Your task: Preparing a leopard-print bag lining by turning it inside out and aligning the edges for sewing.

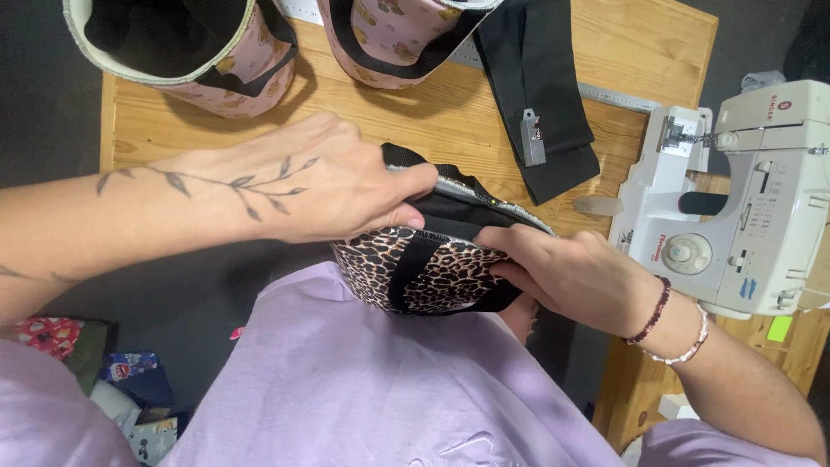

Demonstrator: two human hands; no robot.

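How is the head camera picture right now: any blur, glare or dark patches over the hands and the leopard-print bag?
Head view: sharp and evenly lit, no glare; left hand and right hand crisp on the leopard-print bag; its black lining reads dark, little detail; wide-angle bending at the edges.

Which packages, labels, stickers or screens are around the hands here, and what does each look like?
Logo badge: small red round mark on the white sewing machine, upper right.
Blue label: small blue patch on the machine's front, lower part.
Sticky note: bright green square below the machine, on the wooden table.
Printed packages: colourful boxes on the floor, lower left.
No screens show.
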